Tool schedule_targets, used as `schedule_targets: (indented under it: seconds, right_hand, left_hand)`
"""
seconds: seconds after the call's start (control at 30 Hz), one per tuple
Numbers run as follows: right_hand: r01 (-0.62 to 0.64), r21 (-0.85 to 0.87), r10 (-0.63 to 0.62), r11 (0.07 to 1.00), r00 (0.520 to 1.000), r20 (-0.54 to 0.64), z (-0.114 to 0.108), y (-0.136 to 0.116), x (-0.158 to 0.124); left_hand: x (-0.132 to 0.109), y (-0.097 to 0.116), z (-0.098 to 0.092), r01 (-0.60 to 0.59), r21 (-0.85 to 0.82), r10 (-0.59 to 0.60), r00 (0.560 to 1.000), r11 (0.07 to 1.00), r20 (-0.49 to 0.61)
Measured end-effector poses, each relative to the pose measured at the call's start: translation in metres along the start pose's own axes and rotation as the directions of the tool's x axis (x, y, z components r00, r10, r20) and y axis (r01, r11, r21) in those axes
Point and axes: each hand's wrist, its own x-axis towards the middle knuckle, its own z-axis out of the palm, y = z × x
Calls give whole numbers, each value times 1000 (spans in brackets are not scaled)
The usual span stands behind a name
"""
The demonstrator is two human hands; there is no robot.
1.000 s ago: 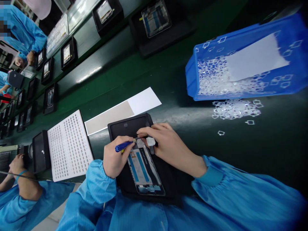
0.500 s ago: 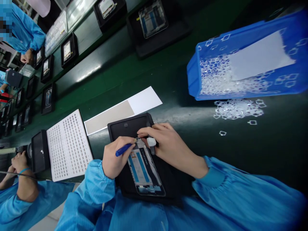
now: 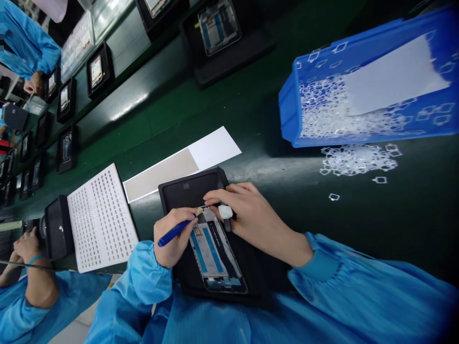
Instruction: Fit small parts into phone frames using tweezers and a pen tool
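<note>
A phone frame (image 3: 215,253) with blue strips lies in a black tray (image 3: 190,191) in front of me. My left hand (image 3: 174,236) is closed around a blue pen-like tool (image 3: 175,232), whose pale tip touches near the frame's top edge. Across from it, my right hand (image 3: 247,210) reaches over the frame's upper right, fingertips together at the top edge. A dark stick with a white end (image 3: 225,212) is tucked in that hand; what its fingertips pinch, if anything, is hidden.
At right stands a blue bin (image 3: 290,114) of small white outline pieces, with a loose pile (image 3: 358,160) below it. A white sheet of small parts (image 3: 102,220) and a paper strip (image 3: 211,148) lie left and ahead. Co-workers and several trays (image 3: 64,148) occupy the far left.
My left hand has tilted the blue tool lower, so more of its barrel and pale tip show. The right hand stays nearly in place. The whole view has shifted slightly.
</note>
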Motion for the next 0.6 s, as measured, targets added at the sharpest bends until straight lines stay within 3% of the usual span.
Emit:
schedule_targets:
  seconds: [0.13, 0.43, 0.6]
  right_hand:
    - [-2, 2, 2, 1000, 1000, 3, 0, 1, 0]
    - [-10, -6, 10, 1000, 1000, 1, 1, 0, 1]
    - [-3, -18, 3, 1000, 1000, -5, 1, 0, 1]
  left_hand:
    - [-1, -1, 1, -24, -5, 24, 1000, 1000, -20]
    - [-1, 0, 2, 96, -113, -105, 992, 989, -76]
    - [2, 2, 1, 87, -114, -97, 992, 990, -85]
